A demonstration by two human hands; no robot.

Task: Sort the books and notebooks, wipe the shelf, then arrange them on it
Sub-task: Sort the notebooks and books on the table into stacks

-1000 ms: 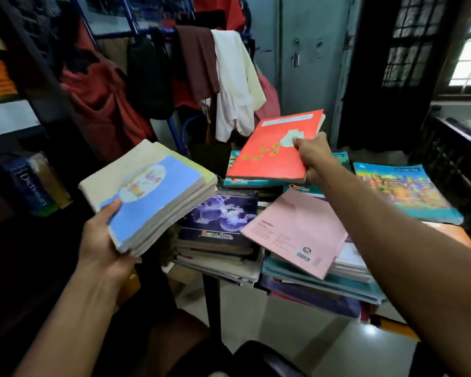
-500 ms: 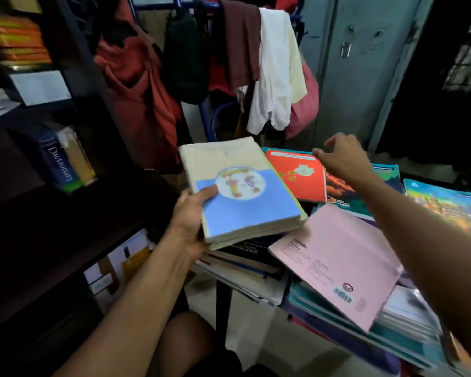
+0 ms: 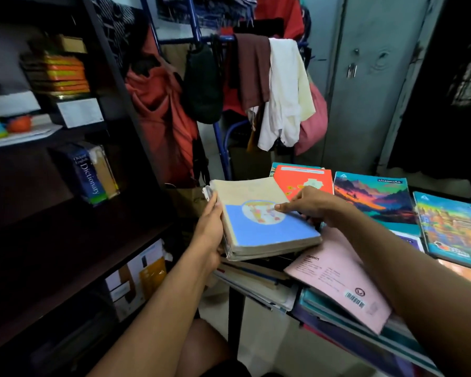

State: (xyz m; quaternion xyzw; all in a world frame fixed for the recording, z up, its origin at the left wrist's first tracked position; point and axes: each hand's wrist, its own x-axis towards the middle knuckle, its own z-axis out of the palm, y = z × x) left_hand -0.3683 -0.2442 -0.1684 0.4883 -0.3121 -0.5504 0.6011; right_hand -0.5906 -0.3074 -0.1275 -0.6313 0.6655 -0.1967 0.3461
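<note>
My left hand (image 3: 211, 229) grips the left edge of a small stack of cream and blue books (image 3: 259, 221), held over the table's left end. My right hand (image 3: 307, 204) touches the stack's top cover near its round picture, fingers stretched forward. An orange notebook (image 3: 302, 178) lies flat behind the stack. A pink notebook (image 3: 337, 278) lies askew on a pile at the front. Two colourful landscape-cover notebooks (image 3: 375, 202) (image 3: 452, 227) lie to the right. The dark shelf (image 3: 74, 240) stands at the left, its middle board bare.
A blue dictionary (image 3: 89, 172) leans on the upper shelf board, orange books (image 3: 63, 74) above it. Boxes (image 3: 136, 278) sit on the bottom board. Clothes (image 3: 280, 96) hang on a blue rack behind the table. A grey metal cupboard (image 3: 365, 77) stands at the back.
My right hand set the orange notebook down flat and came back onto the blue stack. My left hand brought the stack rightward over the table. The view swung left toward the shelf.
</note>
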